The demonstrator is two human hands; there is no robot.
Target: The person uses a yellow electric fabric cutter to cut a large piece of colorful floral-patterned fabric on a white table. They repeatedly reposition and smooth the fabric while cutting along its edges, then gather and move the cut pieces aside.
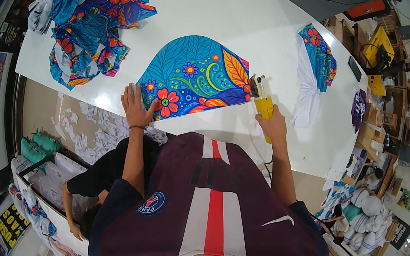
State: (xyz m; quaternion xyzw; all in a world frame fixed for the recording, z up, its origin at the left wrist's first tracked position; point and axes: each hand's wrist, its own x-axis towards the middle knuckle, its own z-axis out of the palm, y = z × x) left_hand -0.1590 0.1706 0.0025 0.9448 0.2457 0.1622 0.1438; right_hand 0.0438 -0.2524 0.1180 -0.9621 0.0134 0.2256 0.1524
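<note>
At 3 o'clock on the floral panel point(190, 77), my right hand point(274, 125) grips the yellow cutter point(264, 106); left hand point(137, 109) spread at 8. Edge-trimming, I'd guess; next needs steady guiding.

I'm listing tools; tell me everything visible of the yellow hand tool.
The yellow hand tool has a slim, plastic-looking body and a metal-looking head. It points away from the person and slightly left, its head at the right edge of the patterned cloth on the white table. The right grip wraps around its body. Whether it runs is unclear.
</note>
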